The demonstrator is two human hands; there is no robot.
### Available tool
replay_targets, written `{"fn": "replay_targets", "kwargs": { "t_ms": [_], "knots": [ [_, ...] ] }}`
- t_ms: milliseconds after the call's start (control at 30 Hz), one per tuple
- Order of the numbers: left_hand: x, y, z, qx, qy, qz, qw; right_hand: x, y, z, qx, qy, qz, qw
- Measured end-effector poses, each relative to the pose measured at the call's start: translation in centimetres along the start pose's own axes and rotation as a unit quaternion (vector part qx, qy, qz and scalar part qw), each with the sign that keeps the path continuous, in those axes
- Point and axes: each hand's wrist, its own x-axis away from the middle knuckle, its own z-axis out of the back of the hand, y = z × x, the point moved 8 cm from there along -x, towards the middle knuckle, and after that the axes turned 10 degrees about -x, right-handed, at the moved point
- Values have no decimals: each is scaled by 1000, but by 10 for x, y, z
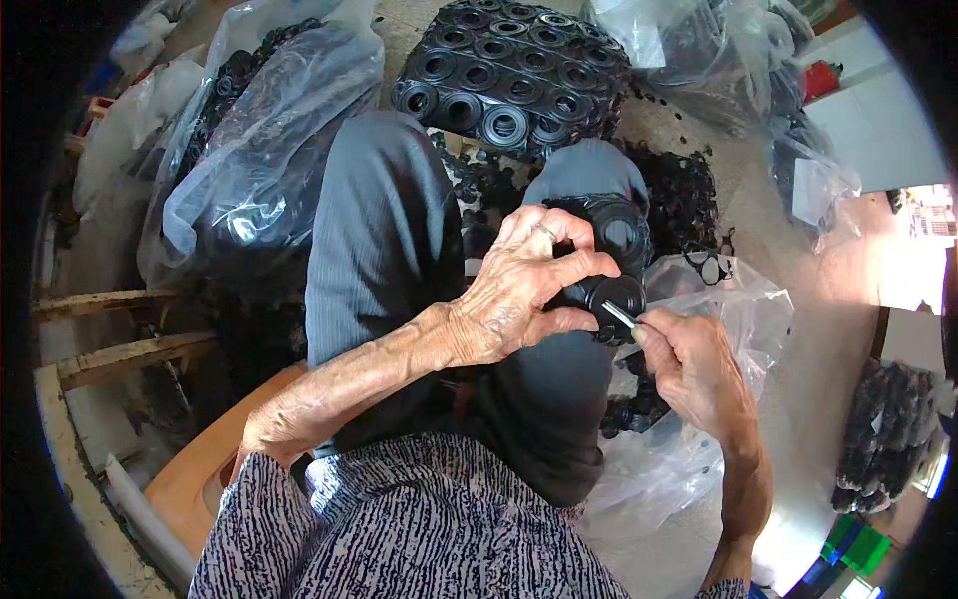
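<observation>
My left hand [514, 285] grips a black molded rubber piece [620, 234] with round ring shapes in it, which rests over my right knee. The thumb and fingers press on its left edge, around one of the rings. My right hand [694, 369] is closed around a slim silver metal tool [619, 314]. The tool's tip touches or lies just over the lower ring; I cannot tell which. Its handle end is hidden in my fingers, so its exact kind does not show.
Beyond my knees lies a large black sheet of molded rubber rings [499, 70]. Black scraps [684, 190] are strewn on the floor. A clear plastic bag of black parts [269, 150] stands at the left, another plastic bag [738, 299] at the right. An orange chair [200, 464] is beside me.
</observation>
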Motion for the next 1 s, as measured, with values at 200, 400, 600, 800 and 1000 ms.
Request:
{"fn": "replay_targets", "kwargs": {
  "t_ms": [200,400,600,800,1000],
  "knots": [
    [2,-1,-1,2,8,-7,1000,1,5,0,-4,-26,-38,999],
    [1,0,-2,1,15,-13,1000,-10,2,1,11,-38,10,999],
    [2,-2,-3,-1,9,-2,1000,-18,8,1,5,-77,60,995],
    [3,-3,-4,-1,-2,-11,1000,-10,-10,-11,-21,-142,127,981],
    [-2,9,-8,-56,16,-48,997,54,-43,-72,-207,-410,207,864]
  ]
}}
